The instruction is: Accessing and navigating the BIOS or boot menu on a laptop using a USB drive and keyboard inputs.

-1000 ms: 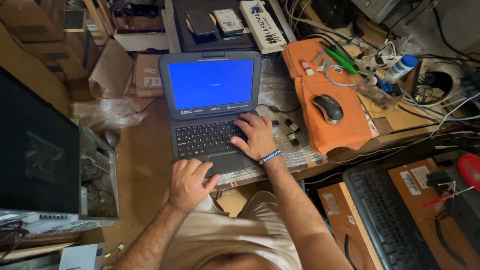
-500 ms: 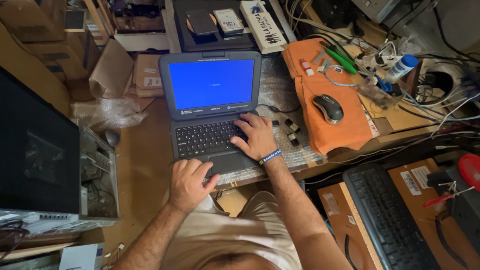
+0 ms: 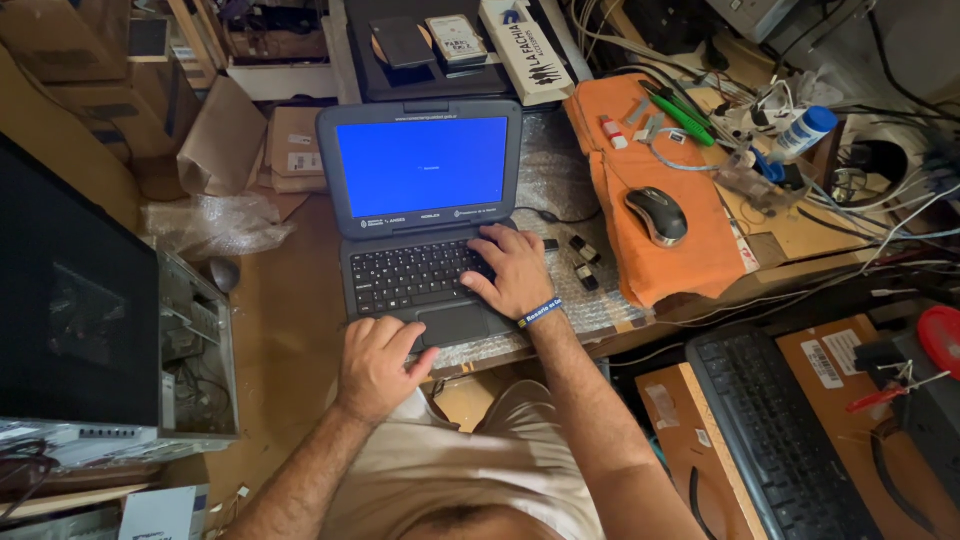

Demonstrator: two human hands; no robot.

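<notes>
At the near edge of a cluttered workbench (image 3: 300, 330), a person's left hand (image 3: 378, 362) rests curled over the front left corner of a small grey laptop (image 3: 425, 215), fingers bent and grasping nothing, the thumb lying by the touchpad (image 3: 452, 324). Just beyond, the right hand (image 3: 512, 270), a blue wristband (image 3: 540, 311) at its wrist, lies flat on the right side of the keyboard (image 3: 415, 272) with fingers spread and loose, pressing keys rather than gripping. The laptop stands open on a sheet of bubble wrap (image 3: 560, 200) near the middle of the bench, its screen (image 3: 422, 166) plain blue. It looks thick-cased, stiff and fairly heavy for its size; the base edges would be the safe hold, not the hinged lid. To the right a black mouse (image 3: 656, 214) sits on an orange cloth (image 3: 650, 170). At the left edge stands an opened computer case (image 3: 190, 350). Along the far edge lie cardboard boxes (image 3: 290, 150) and cables (image 3: 880, 190).
</notes>
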